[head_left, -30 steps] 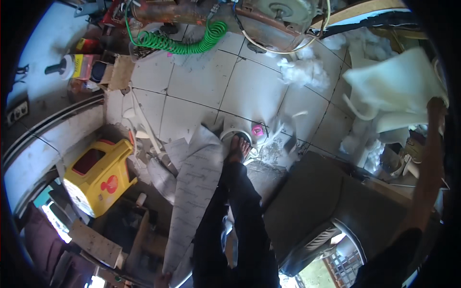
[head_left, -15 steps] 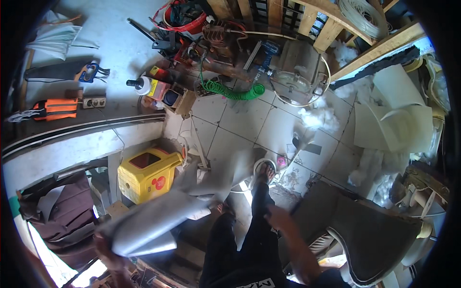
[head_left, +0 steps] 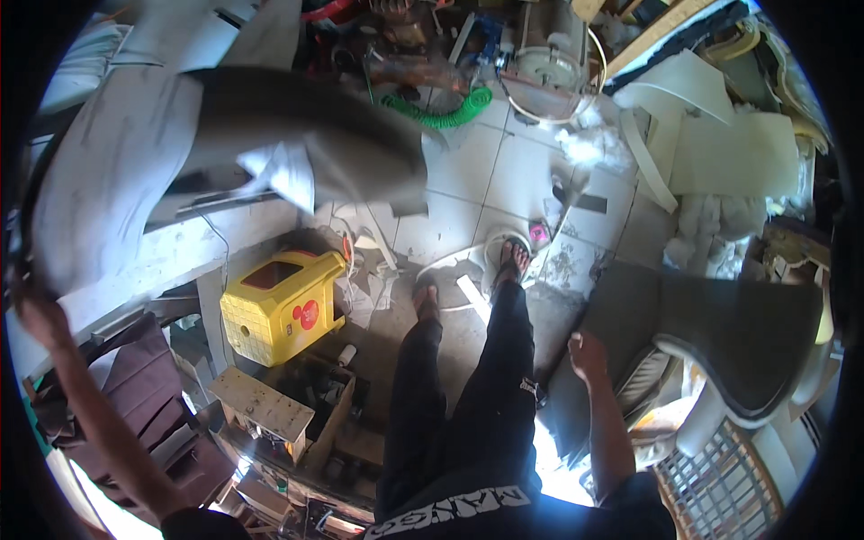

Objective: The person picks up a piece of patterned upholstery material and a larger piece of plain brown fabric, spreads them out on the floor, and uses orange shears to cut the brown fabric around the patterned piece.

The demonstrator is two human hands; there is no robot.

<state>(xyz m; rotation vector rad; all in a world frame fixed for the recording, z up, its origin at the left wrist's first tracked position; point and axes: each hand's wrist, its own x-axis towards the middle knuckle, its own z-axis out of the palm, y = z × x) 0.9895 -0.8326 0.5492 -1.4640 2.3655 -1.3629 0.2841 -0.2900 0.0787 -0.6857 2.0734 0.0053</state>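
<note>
A large sheet of upholstery material (head_left: 297, 135), dark grey on one face and pale on the other, billows over the bench at the left, its edges blurred by motion. My left hand (head_left: 43, 319) reaches far out to the left and is closed on the near corner of this sheet; its fingertips are partly hidden. On the other side, my right hand (head_left: 589, 355) is held in the air beside my leg, fingers curled in, with nothing visible in it. Closest to that hand is a dark grey padded seat piece (head_left: 720, 315).
A yellow plastic box (head_left: 283, 306) stands left of my feet, near a wooden drawer box (head_left: 265, 405). A green coiled hose (head_left: 441, 112) lies by the machinery ahead. Foam sheets (head_left: 733, 153) and white stuffing (head_left: 594, 144) lie on the right. Brown cloth (head_left: 144, 396) hangs at the left.
The sheet has swung from low in front of my legs up and out over the left bench. My left arm has stretched outward; my right hand has moved right, away from my thigh.
</note>
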